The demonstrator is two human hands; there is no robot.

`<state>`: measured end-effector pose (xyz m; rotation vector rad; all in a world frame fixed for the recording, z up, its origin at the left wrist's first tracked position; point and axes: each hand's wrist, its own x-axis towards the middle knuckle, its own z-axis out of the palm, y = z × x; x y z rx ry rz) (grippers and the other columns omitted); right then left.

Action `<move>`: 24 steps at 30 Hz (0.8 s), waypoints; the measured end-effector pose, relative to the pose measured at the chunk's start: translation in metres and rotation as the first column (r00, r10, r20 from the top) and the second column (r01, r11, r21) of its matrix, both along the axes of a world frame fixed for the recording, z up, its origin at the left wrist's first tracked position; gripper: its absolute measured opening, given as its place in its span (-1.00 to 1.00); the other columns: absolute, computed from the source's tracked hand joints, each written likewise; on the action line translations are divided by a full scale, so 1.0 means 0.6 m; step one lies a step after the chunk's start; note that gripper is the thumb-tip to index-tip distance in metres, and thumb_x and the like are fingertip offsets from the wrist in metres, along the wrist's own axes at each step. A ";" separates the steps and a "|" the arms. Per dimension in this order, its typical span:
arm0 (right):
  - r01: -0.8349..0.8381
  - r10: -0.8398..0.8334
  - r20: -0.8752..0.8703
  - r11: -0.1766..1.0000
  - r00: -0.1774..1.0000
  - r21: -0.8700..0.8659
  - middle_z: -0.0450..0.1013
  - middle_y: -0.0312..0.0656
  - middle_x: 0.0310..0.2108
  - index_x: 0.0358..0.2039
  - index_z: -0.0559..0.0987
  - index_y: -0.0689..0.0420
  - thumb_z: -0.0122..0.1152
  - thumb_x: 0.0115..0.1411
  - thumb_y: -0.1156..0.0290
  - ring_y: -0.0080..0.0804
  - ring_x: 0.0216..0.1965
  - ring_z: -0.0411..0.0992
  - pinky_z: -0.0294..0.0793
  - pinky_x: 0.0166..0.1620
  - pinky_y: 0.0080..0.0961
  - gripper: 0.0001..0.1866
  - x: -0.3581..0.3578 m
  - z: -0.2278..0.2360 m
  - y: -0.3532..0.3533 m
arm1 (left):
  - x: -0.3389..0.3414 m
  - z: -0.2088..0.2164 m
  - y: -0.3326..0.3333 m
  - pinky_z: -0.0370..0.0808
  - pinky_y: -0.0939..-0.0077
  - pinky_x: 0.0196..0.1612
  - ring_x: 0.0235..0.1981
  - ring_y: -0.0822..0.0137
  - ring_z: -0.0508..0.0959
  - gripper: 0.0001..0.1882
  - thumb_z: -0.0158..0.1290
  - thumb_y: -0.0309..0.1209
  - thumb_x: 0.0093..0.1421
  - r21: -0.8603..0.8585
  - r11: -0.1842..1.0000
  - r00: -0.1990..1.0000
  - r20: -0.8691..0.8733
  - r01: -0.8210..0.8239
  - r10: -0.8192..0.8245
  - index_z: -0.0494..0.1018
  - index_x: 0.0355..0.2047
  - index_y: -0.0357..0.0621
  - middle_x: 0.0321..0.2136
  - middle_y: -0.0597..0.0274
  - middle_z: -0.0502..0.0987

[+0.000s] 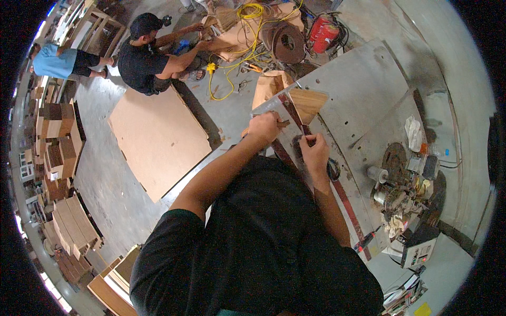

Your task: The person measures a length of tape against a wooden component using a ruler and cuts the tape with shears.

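A wood-grained board piece (311,104) with a pointed lower corner lies on the grey metal tabletop (363,89), beside a dark red rail (289,107). Just left of the rail, my left hand (265,127) is closed, and a small brown bit shows at its fingertips; I cannot make out what it holds. My right hand (315,151) is pinched near the board's lower corner, on the rail's right side. Whatever sits between those fingers is too small to name. Behind the board a brown paper-like wrapping (270,87) stands at the table's far edge.
A large tan panel (161,137) lies on the floor at left. A person in black (145,60) crouches beyond it; another person in blue (55,62) is farther left. Yellow cord (250,11) and a red tank (322,34) lie ahead. Machine parts (398,197) crowd the right side.
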<state>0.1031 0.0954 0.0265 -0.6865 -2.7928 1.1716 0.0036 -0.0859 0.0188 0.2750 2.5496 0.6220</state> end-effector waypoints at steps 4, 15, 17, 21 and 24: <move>-0.073 0.073 0.038 0.997 0.997 0.009 0.59 -0.01 -0.36 -0.35 0.55 0.08 0.37 0.05 0.18 0.06 -0.30 0.56 0.49 -0.23 -0.08 -0.72 0.006 0.004 -0.007 | -0.008 0.011 -0.007 0.57 0.05 -0.18 -0.23 -0.06 0.64 -0.43 0.05 0.23 0.17 -0.011 0.999 0.999 0.022 -0.050 0.050 0.60 -0.25 -0.04 -0.31 0.00 0.64; -0.300 0.302 0.011 0.939 0.953 0.167 0.52 -0.05 -0.42 -0.38 0.46 0.10 0.35 0.10 0.29 0.03 -0.32 0.52 0.44 -0.33 -0.10 -0.75 -0.068 -0.011 -0.061 | -0.034 0.013 -0.045 0.58 0.15 -0.17 -0.25 0.00 0.66 -0.53 0.17 0.12 0.05 -0.028 0.970 0.969 0.051 -0.240 0.242 0.67 -0.28 0.02 -0.31 0.03 0.66; -0.296 0.290 0.061 0.928 0.955 0.224 0.51 -0.05 -0.42 -0.37 0.45 0.10 0.36 0.10 0.28 0.02 -0.32 0.52 0.43 -0.34 -0.10 -0.74 -0.080 -0.038 -0.068 | -0.036 0.012 -0.048 0.58 0.16 -0.16 -0.24 0.00 0.66 -0.57 0.17 0.08 0.05 -0.028 0.967 0.965 0.063 -0.254 0.256 0.67 -0.28 0.04 -0.30 0.05 0.66; -0.338 0.355 -0.033 0.911 0.934 0.237 0.52 -0.07 -0.40 -0.34 0.45 0.11 0.34 0.12 0.28 0.01 -0.33 0.52 0.43 -0.34 -0.09 -0.74 -0.083 -0.066 -0.069 | -0.028 0.026 -0.046 0.58 0.16 -0.15 -0.22 0.01 0.65 -0.64 0.17 0.01 0.08 0.000 0.971 0.967 0.088 -0.241 0.240 0.67 -0.27 0.07 -0.28 0.07 0.66; -0.355 0.359 0.016 0.915 0.933 0.190 0.55 -0.06 -0.34 -0.29 0.48 0.10 0.18 0.19 0.28 0.02 -0.29 0.54 0.45 -0.29 -0.07 -0.82 -0.083 -0.073 -0.066 | -0.016 0.044 -0.034 0.58 0.15 -0.14 -0.21 0.01 0.65 -0.67 0.15 -0.03 0.10 -0.005 0.984 0.984 0.012 -0.180 0.180 0.65 -0.24 0.08 -0.26 0.07 0.66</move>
